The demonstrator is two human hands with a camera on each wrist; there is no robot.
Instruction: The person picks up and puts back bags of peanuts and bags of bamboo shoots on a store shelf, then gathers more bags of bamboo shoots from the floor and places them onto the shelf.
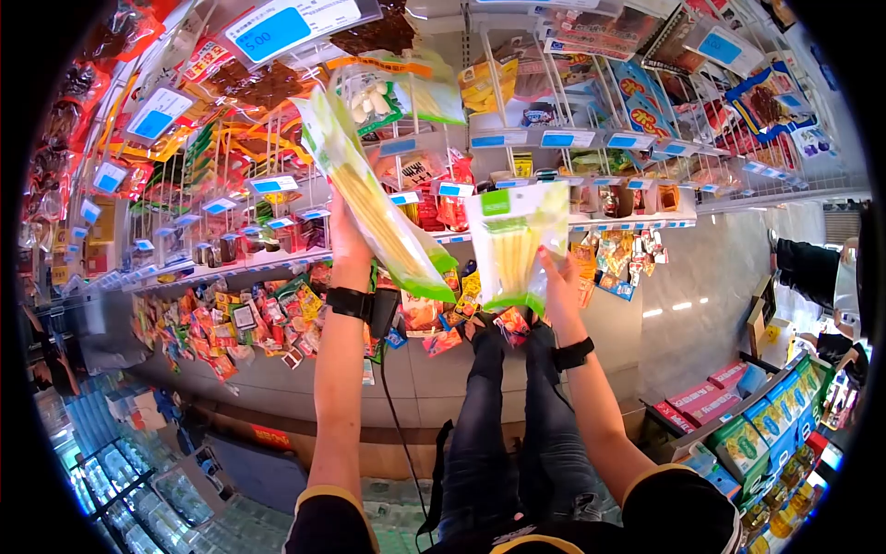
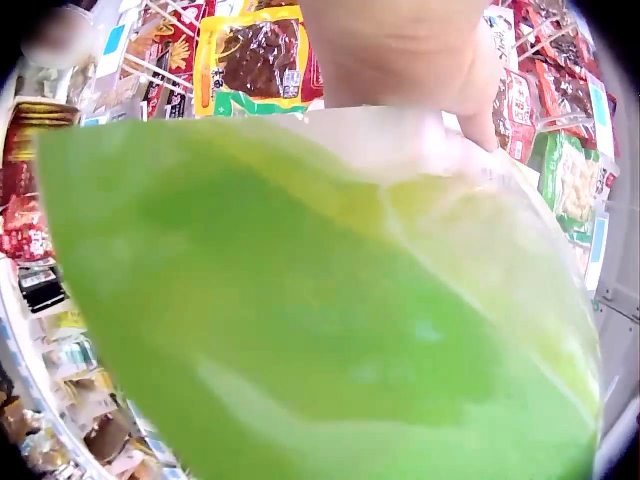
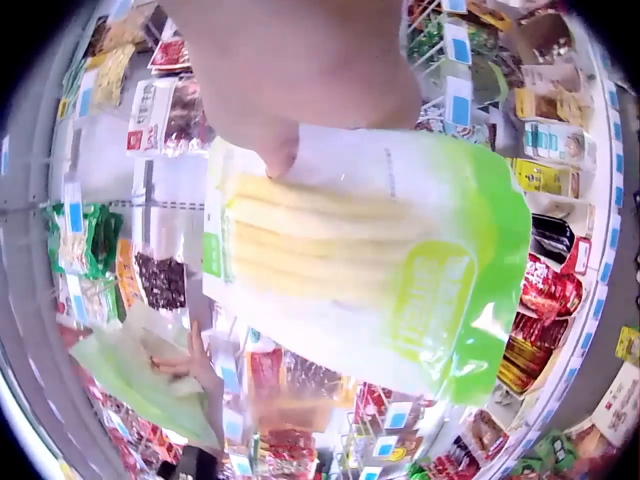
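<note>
Overhead, left hand (image 1: pixel 348 242) grips tilted green-edged packet (image 1: pixel 374 208) of pale sticks; right hand (image 1: pixel 559 294) grips upright second packet (image 1: pixel 517 242). Both held apart, raised before snack shelves (image 1: pixel 591 138) hung with price tags (image 1: pixel 272 30).

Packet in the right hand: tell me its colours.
Clear packet, bright green end, pale yellow sticks inside. Right wrist view shows it best.
</note>
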